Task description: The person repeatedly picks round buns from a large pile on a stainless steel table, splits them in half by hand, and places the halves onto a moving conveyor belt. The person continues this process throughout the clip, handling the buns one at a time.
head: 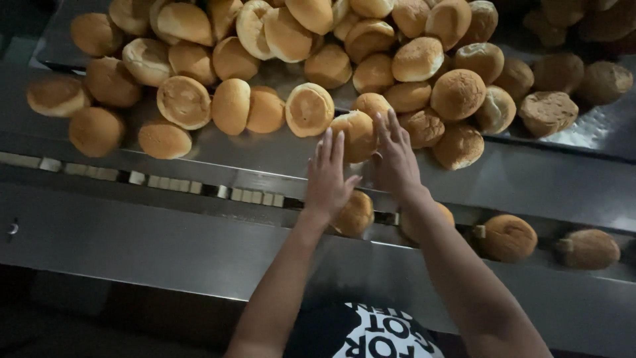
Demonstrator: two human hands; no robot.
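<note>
Left hand point(329, 178) and right hand point(396, 161), fingers spread, reach a bread roll point(356, 136) at the near edge of a heap of rolls point(311, 46) on a steel table point(265, 151); 4 rolls point(508, 237) sit in the nearer conveyor channel point(165, 184)

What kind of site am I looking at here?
Probably an industrial bakery line: a heap of round golden-brown bread buns on a sloped stainless-steel table, a slotted steel conveyor channel carrying single buns, and the left hand and right hand reaching for one bun.
</note>
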